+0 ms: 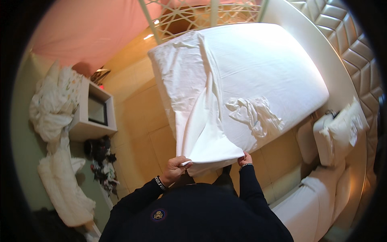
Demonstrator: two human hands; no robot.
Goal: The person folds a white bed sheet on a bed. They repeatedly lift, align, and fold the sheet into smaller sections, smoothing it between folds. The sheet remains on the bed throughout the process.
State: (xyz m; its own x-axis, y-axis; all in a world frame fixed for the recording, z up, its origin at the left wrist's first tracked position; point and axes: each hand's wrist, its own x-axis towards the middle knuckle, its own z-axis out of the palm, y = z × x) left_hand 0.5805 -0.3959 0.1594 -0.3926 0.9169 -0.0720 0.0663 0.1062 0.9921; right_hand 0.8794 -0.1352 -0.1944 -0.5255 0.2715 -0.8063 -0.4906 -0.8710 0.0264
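Observation:
A white sheet [208, 142] lies bunched and folded across the near-left part of a bed with a white-covered mattress [260, 60]. My left hand [177, 169] grips one edge of it at the bed's near side, the cloth pinched between thumb and fingers. To the right, my right hand [245, 158] holds the same sheet by another part of its edge, so the cloth is stretched between both hands. A crumpled white cloth [255, 116] rests on the mattress, beyond my right hand.
White bedding [54, 106] is heaped on a white cabinet [93, 130] at left, with dark items [101, 151] on the floor nearby. A lattice partition [208, 15] stands behind the bed. At right are a padded headboard [347, 39], a pillow [341, 124] and a cloth-covered bed or seat [311, 205].

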